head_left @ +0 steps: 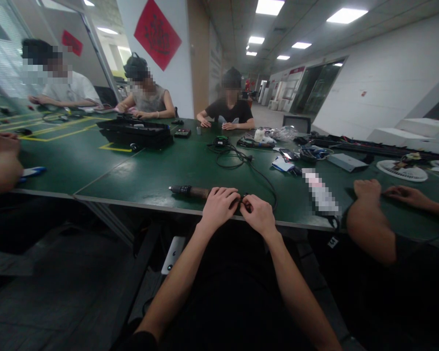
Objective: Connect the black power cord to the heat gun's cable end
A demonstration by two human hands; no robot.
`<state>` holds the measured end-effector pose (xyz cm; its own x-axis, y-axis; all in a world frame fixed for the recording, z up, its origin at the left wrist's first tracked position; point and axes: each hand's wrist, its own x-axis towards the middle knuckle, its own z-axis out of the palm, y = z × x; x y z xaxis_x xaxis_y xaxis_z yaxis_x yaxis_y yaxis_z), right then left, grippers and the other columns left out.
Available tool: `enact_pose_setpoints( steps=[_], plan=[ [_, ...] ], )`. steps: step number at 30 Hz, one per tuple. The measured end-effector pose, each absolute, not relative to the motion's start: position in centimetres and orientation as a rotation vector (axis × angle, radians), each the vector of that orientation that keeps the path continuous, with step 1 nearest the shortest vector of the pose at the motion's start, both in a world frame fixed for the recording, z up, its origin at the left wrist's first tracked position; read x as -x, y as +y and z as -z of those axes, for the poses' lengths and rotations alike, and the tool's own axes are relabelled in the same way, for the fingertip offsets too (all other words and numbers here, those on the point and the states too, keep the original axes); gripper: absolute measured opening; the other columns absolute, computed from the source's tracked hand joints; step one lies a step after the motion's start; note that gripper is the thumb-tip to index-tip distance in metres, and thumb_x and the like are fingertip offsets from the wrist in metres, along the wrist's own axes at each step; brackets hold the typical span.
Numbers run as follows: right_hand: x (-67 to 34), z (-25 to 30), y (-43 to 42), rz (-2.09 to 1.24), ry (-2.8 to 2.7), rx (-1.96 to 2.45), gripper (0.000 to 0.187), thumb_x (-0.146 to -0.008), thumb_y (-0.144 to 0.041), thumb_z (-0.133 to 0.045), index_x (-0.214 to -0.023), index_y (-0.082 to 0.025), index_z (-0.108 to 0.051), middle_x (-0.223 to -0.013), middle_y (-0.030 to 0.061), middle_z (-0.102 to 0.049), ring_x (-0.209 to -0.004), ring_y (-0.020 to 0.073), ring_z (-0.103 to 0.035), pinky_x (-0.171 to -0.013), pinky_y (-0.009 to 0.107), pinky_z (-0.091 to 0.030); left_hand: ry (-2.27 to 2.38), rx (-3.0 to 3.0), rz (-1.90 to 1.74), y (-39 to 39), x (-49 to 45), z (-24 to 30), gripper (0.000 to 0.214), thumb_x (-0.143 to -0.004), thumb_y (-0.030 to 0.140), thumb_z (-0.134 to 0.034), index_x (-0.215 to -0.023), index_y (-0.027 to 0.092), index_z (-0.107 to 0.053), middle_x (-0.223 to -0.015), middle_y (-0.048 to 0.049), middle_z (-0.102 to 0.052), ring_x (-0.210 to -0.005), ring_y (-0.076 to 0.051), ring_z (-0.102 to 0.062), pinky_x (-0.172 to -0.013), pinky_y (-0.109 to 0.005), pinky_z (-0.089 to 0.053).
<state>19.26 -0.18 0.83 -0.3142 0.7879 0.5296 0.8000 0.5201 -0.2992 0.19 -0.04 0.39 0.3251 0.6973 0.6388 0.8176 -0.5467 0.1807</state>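
My left hand (pixel 219 207) is closed around the handle end of a dark rod-shaped tool (pixel 188 191) that lies along the near edge of the green table (pixel 161 170). The tool's metal tip points left. My right hand (pixel 259 213) is curled beside the left one, its fingers pinched on the tool's rear end where a black cable (pixel 258 176) leaves it. The cable runs back across the table to a coiled loop and a small black unit (pixel 221 142).
A co-worker's forearms (pixel 369 214) rest on the table at my right, another person's hand (pixel 0 161) at my left. Three people sit at the far side. A black case (pixel 135 132), cables, small boxes and a white fan grille (pixel 402 171) lie on the table.
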Motion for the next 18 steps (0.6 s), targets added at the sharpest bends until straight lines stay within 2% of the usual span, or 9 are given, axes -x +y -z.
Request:
enact_pose_setpoints(
  steps=[13,18],
  plan=[
    [-19.34,-0.74,-0.11,0.017,-2.129,1.272,0.008,-0.097,-0.029,-0.059,-0.092,-0.025,-0.063,-0.092,0.0023,-0.069,-0.08,0.0184,-0.064,-0.073,0.028,-0.043,-1.399,2.403,1.028,0.02,-0.22,-0.44,0.017,-0.1,0.029,-0.061,-0.115,0.028,-0.069,-0.136,-0.0031,-0.07,-0.124,-0.024,-0.063,-0.109,-0.048,-0.042],
    [-19.34,-0.73,-0.1,0.019,-2.13,1.277,0.009,-0.097,-0.03,-0.059,-0.091,-0.025,-0.063,-0.092,0.0022,-0.069,-0.079,0.0184,-0.064,-0.073,0.028,-0.043,-1.37,2.421,1.013,-0.07,-0.19,-0.49,0.02,-0.099,0.028,-0.061,-0.117,0.032,-0.069,-0.138,-0.0001,-0.069,-0.126,-0.024,-0.062,-0.109,-0.047,-0.042]
  ],
)
